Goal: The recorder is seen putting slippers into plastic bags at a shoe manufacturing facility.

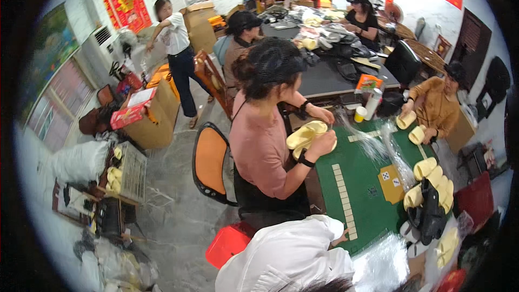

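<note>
Pale yellow slippers lie bunched; plain, rounded.

A loose, plain white cloth top, appearing to be the wearer's own, is filling the near edge of the scene, its bright fabric forming broad, rounded billows. Soft creases are running across it, while finer, closer gathers are showing toward its near left. Its long white sleeve is covering the arm almost to one of the hands, which is showing only in small part; which hand it is cannot be told. Strands of dark hair are crossing the nearest edge, their owner unclear.
</note>
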Available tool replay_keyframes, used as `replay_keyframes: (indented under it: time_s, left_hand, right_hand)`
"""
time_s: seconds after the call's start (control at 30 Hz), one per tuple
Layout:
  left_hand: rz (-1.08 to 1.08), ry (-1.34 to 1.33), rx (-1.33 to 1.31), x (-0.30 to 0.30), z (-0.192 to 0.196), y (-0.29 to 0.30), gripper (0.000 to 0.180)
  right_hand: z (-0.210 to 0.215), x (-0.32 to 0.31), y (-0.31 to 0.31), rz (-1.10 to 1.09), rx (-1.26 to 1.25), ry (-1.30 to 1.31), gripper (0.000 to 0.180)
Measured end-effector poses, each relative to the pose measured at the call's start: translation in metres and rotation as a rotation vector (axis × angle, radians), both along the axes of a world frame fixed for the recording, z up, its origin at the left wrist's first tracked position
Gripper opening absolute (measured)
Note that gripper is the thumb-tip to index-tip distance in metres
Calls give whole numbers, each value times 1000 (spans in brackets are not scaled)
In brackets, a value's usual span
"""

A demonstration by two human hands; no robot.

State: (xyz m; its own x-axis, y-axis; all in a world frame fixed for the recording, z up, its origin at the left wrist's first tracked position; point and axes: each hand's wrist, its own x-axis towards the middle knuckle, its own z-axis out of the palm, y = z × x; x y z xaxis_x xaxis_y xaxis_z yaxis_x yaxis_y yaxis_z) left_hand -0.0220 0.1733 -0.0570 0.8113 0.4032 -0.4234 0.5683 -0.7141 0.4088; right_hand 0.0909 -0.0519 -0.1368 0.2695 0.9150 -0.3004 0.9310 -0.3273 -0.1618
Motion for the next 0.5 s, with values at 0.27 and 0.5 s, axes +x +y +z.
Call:
replay_keyframes:
  time_s: [0.27,0.5]
  left_hand:
    - [127,-188,-1016,-36,95,41,47]
    - [277,-1179,-1510,-243,210,51,38]
  right_hand:
    - [75,24,25,24,-142,210,22]
    - [134,28,114,388,129,435,18]
